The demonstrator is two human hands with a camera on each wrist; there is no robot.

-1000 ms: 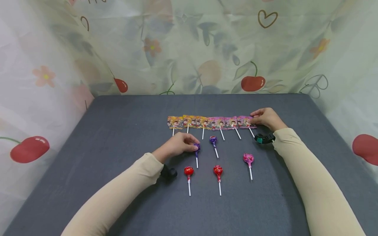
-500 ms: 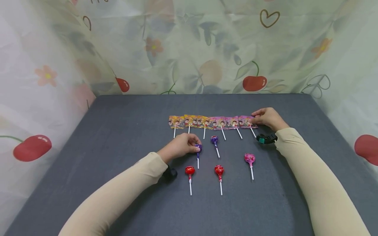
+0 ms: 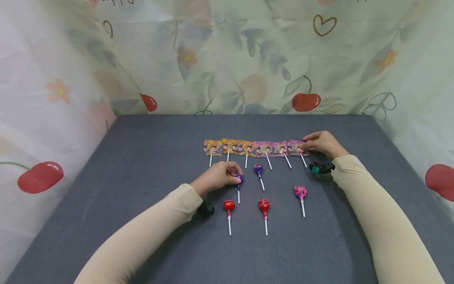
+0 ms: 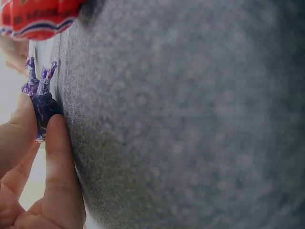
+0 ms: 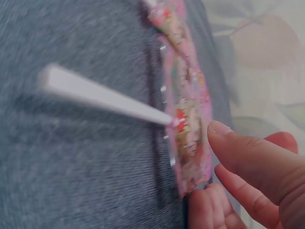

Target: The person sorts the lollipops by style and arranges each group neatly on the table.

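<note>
Dark table, seen from the head. My left hand pinches the head of a purple lollipop between thumb and finger; its stick points toward me. In the left wrist view the purple wrapper shows between the fingertips, low against the cloth. My right hand holds the right end of a pink flat-packed lollipop, the last of a row. Up close, thumb and fingers sit at that packet's edge. A second purple lollipop lies just right of the left hand.
The row continues leftward with pink packets and yellow packets, sticks toward me. Nearer lie two red lollipops and a pink round lollipop. A printed curtain surrounds the grey table.
Both hands stay at the same lollipops. The whole scene shifts slightly within the head view; the lollipops keep their arrangement.
</note>
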